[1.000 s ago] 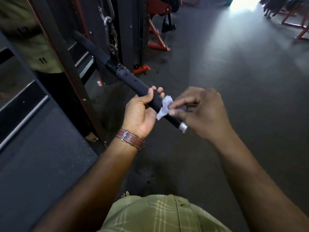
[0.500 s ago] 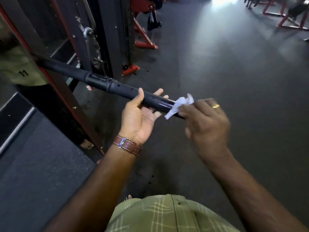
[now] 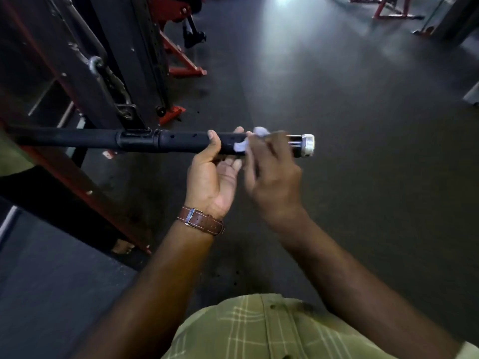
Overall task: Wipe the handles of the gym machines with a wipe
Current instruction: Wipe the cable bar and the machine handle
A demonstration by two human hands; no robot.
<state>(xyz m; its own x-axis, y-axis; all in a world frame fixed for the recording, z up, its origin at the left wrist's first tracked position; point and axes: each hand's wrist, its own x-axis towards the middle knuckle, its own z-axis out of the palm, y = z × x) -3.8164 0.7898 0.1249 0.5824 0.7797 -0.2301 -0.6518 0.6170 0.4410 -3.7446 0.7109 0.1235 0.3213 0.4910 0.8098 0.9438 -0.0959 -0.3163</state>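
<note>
probably stiff and steady, the handle (image 3: 181, 141) sits gripped in the left hand (image 3: 212, 174); right hand (image 3: 272, 172) pinches the soft, light wipe (image 3: 239, 149) against it.

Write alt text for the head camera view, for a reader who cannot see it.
A person's right hand rubs a crumpled white wipe along a black padded bar handle with a silver end cap, while the left hand, with a brown leather watch strap at its wrist, grips the bar. Behind stand red-and-black gym machine frames on a dark floor.
</note>
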